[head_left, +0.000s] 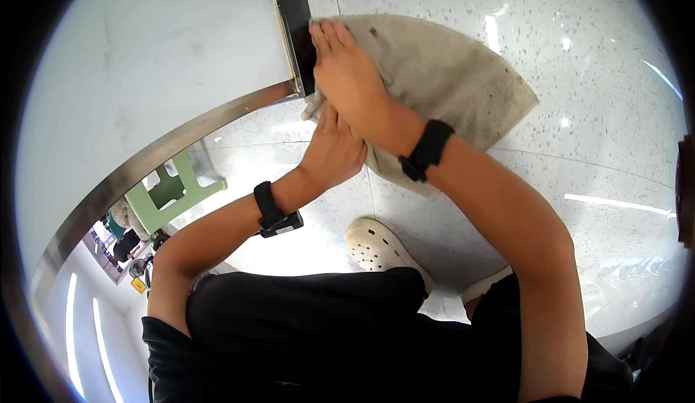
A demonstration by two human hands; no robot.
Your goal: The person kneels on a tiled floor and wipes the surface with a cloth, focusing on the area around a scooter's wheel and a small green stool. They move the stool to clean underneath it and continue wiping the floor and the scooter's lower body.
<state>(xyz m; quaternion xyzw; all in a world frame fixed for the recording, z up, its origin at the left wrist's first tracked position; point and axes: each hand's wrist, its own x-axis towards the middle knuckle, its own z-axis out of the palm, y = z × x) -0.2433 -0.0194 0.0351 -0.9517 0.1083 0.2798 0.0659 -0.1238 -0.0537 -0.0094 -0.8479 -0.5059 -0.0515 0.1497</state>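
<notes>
A greyish-beige cloth (456, 77) lies spread over the speckled floor, with a small dark spot near its upper edge. My right hand (351, 73) is on its left part, fingers close together and bent over the cloth beside a black strip (292, 23). Just below, my left hand (329, 149) is closed at the cloth's bunched lower left corner. My right wrist crosses close above the left hand, and both thumbs are mostly hidden. Each wrist wears a black band.
At the upper left stands a large pale panel (159, 63) with a metal edge (195, 129). Under that edge a green plastic stool (174, 200) shows. My cream clog (376, 247) is on the glossy tiled floor (615, 149) below the cloth.
</notes>
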